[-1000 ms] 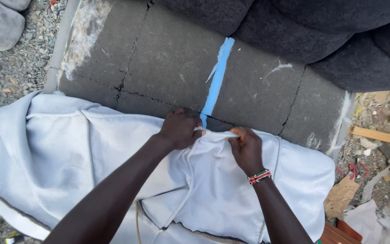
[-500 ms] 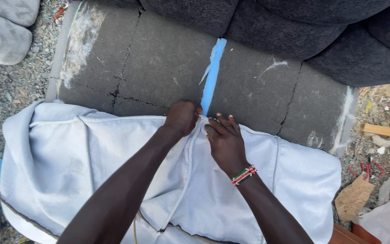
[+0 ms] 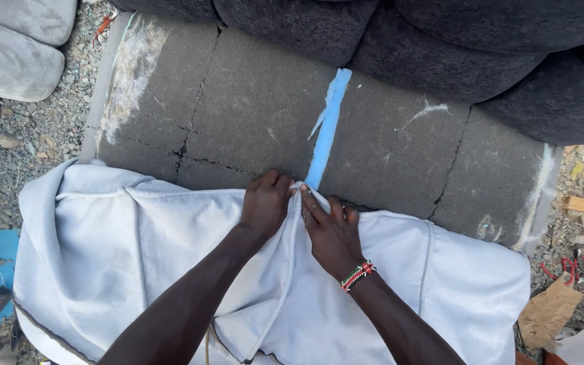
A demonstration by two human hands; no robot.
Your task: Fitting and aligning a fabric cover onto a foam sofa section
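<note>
We are working both hands at the far edge of the pale grey fabric cover (image 3: 136,257), which is lying over the near side of the dark foam slab (image 3: 251,115). Our left hand (image 3: 265,206) is gripping a fold, fingers curled shut on it; our right hand (image 3: 332,233) is pinching the seam beside it. We are judging it best to keep that seam lined up with the blue strip (image 3: 326,128) while pulling evenly.

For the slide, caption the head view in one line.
Left hand and right hand pinch a white fabric cover together at a blue strip on grey foam.
</note>
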